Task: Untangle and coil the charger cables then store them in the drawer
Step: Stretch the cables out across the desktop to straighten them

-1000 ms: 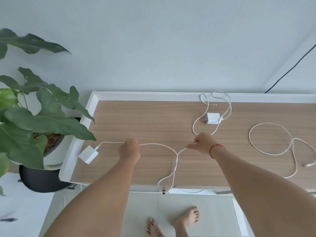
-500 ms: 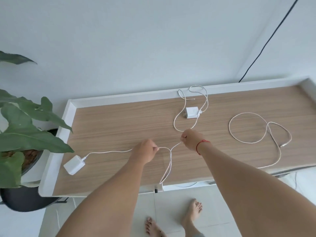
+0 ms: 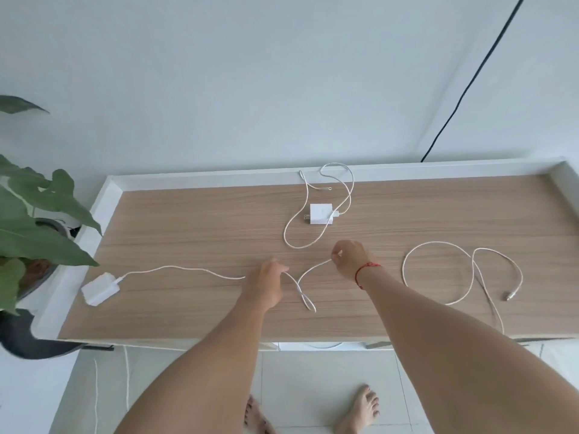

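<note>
**A:** Where is the cable, and who has hold of it?

**B:** A thin white charger cable (image 3: 175,267) runs across the pale wood-grain desk top (image 3: 188,220) from a white square plug block (image 3: 100,289) at the left of the frame. At mid-frame the left hand (image 3: 266,283) is curled round it. The right hand (image 3: 351,261), just to the right, pinches it at the fingertips. A slack loop droops between the two hands.

**A:** How will it handle?

**B:** It is probably light, limp and smooth, so it is likely to slide through the fingers and spring out of a coil. The plug block looks like the only heavy part. Holding close to the block and winding towards the free end seems best.
</note>
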The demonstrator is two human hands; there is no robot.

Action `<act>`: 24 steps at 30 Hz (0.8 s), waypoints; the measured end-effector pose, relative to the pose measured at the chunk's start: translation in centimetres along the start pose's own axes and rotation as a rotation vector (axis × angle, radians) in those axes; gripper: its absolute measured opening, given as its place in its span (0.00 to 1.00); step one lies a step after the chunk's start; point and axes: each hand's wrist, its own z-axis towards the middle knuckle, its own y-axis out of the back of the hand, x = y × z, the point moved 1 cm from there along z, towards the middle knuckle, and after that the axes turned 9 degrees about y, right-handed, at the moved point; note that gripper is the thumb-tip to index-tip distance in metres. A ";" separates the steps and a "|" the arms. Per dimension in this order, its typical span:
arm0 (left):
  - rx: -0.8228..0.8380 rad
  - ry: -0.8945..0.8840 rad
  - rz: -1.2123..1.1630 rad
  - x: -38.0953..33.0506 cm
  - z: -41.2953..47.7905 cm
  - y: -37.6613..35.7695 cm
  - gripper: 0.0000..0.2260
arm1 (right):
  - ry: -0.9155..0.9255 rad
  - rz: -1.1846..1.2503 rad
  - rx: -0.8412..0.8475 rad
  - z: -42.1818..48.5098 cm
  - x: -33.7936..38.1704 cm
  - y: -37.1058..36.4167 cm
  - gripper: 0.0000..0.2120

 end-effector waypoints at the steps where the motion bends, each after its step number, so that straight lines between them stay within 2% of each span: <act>1: -0.018 0.010 -0.008 -0.7 0.0 -0.1 0.20 | 0.019 0.003 -0.003 0.2 -0.5 0.4 0.11; 5: -0.089 0.046 -0.046 -3.4 -0.3 -0.3 0.11 | 0.062 -0.001 -0.007 0.9 -3.1 2.0 0.10; 7: -0.128 0.165 -0.035 -4.3 -0.3 -0.1 0.09 | 0.066 -0.016 -0.012 1.0 -4.5 2.7 0.10; 11: -0.202 0.403 -0.006 -4.5 -0.4 0.1 0.11 | -0.023 -0.105 -0.076 0.8 -8.1 4.7 0.11; 16: -0.239 0.536 0.024 -4.6 0.0 -0.2 0.12 | -0.194 -0.105 -0.167 0.0 -13.4 7.3 0.12; 20: -0.214 0.489 0.090 -8.5 0.1 -0.3 0.13 | -0.176 -0.044 -0.108 -0.2 -13.9 7.5 0.12; 22: -0.213 0.358 0.037 -11.1 0.3 -0.5 0.13 | -0.119 0.009 -0.063 -0.2 -13.1 7.1 0.12; 24: -0.141 0.198 0.010 -13.6 0.6 -0.9 0.17 | -0.067 0.079 -0.041 -0.2 -12.4 6.9 0.12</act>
